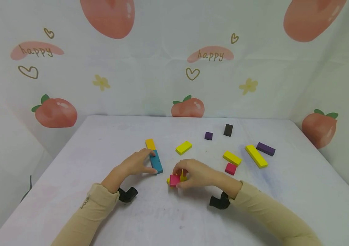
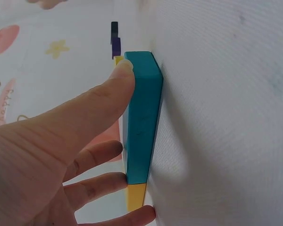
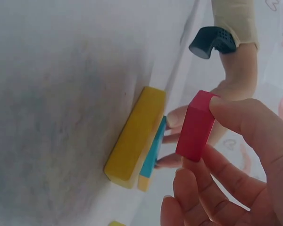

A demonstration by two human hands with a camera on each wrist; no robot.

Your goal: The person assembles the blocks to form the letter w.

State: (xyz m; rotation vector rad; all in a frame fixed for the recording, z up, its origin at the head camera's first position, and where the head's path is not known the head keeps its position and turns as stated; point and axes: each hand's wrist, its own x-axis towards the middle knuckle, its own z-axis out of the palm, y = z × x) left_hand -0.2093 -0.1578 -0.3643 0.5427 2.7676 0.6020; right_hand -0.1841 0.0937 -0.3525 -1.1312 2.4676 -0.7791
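Note:
In the head view my right hand [image 1: 197, 173] pinches a small red block [image 1: 175, 180] between thumb and fingers. The red block covers part of a yellow block [image 3: 134, 139] on the table; the right wrist view shows the two apart. My left hand [image 1: 136, 163] lies at a long blue block [image 1: 156, 162], its fingers spread and fairly straight. In the left wrist view the thumb [image 2: 118, 80] touches one end of the blue block, and other fingertips reach its far end. An orange block [image 1: 150, 144] lies end to end with the blue one.
Farther back lie a yellow block [image 1: 183, 147], a small purple block [image 1: 208, 136] and a dark block [image 1: 228, 130]. To the right are another yellow block [image 1: 232, 158], a red block [image 1: 231, 168], a long yellow block [image 1: 256, 156] and a long purple block [image 1: 265, 149]. A printed cloth hangs behind.

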